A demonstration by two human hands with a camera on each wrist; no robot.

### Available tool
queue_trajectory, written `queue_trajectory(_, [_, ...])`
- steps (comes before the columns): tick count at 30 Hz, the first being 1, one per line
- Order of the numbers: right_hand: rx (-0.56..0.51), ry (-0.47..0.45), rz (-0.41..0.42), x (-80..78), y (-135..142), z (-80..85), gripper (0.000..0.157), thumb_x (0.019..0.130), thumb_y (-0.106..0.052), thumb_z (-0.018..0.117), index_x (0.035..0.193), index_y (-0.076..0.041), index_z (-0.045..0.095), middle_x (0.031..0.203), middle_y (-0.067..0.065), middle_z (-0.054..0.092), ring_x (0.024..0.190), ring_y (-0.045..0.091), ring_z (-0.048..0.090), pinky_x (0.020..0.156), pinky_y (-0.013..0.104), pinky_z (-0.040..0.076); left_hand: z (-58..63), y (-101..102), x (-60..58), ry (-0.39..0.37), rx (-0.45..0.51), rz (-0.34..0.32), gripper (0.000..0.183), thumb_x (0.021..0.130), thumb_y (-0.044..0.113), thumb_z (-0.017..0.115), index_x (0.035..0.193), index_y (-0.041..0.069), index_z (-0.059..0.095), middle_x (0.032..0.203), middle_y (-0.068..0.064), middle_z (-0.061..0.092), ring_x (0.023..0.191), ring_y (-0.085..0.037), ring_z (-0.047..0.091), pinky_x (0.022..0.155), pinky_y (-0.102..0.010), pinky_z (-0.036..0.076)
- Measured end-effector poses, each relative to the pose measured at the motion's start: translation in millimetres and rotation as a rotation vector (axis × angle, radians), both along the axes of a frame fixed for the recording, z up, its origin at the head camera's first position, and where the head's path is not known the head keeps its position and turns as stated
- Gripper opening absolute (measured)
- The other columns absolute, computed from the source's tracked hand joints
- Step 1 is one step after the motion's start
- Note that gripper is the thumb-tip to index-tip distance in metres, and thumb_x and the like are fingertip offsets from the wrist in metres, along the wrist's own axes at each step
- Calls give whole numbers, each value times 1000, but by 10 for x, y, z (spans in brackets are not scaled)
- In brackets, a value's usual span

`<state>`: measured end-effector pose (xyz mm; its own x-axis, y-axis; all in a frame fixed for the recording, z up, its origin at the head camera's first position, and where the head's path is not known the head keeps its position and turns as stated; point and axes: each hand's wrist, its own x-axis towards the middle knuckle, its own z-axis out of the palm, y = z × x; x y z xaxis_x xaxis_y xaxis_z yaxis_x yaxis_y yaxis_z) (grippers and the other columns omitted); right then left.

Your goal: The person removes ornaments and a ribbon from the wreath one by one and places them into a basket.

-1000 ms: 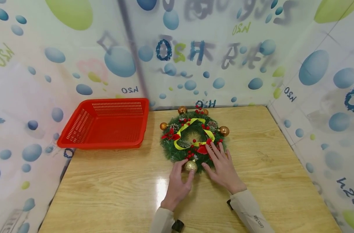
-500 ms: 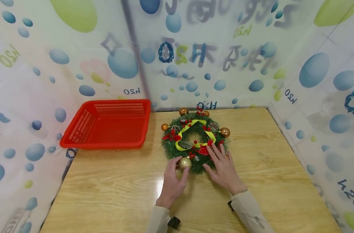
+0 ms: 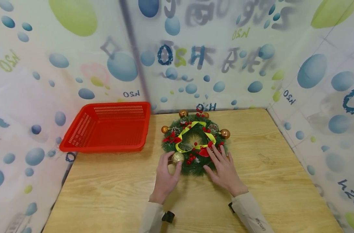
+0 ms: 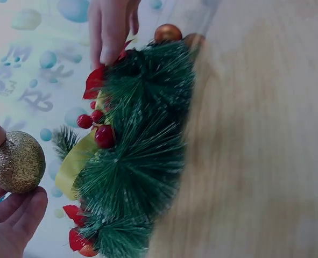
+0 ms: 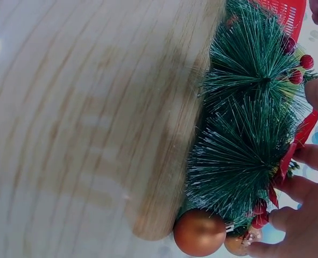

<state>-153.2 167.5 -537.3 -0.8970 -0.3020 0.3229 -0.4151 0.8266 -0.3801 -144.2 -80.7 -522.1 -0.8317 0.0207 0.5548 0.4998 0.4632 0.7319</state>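
Note:
A green Christmas wreath (image 3: 198, 166) lies on the wooden table, trimmed with a yellow ribbon (image 3: 179, 142), red berries, pine cones and copper baubles. My left hand (image 3: 166, 176) pinches a glittery gold bauble (image 3: 177, 158) between thumb and fingers over the wreath's front left part. In the left wrist view the gold bauble (image 4: 19, 162) hangs apart from the green needles. My right hand (image 3: 224, 170) rests on the wreath's front right with fingers spread, fingertips at a red fabric flower (image 3: 204, 151). The right wrist view has those fingers (image 5: 304, 188) lying along the red petals.
A red plastic basket (image 3: 115, 132) with slotted walls stands at the back left of the wooden table (image 3: 270, 181). Behind and at both sides hang white sheets (image 3: 188, 77) printed with blue and green drops. One copper bauble (image 3: 224, 133) sticks out at the wreath's right.
My left hand has moved left with the gold bauble, from the wreath's front middle to its front left. My right hand has stayed on the wreath.

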Motion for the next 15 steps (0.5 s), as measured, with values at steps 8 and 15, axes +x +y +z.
queue_trajectory(8, [-1,34,-1,13,-19,-9,70,97,-39,65,157,-13,40,163,17,35,149,51,27,111,79,25,91,-83,-106,-1,10,17,42,93,11,70,129,-6,56,119,-13,61,105,-24,62,85,-40,59])
queue_trajectory(15, [0,16,-13,23,-7,-4,72,97,-39,66,158,-15,38,164,14,33,150,49,25,113,77,23,201,-154,-227,8,1,24,43,95,14,69,132,-3,55,121,-13,60,107,-24,62,88,-37,58])
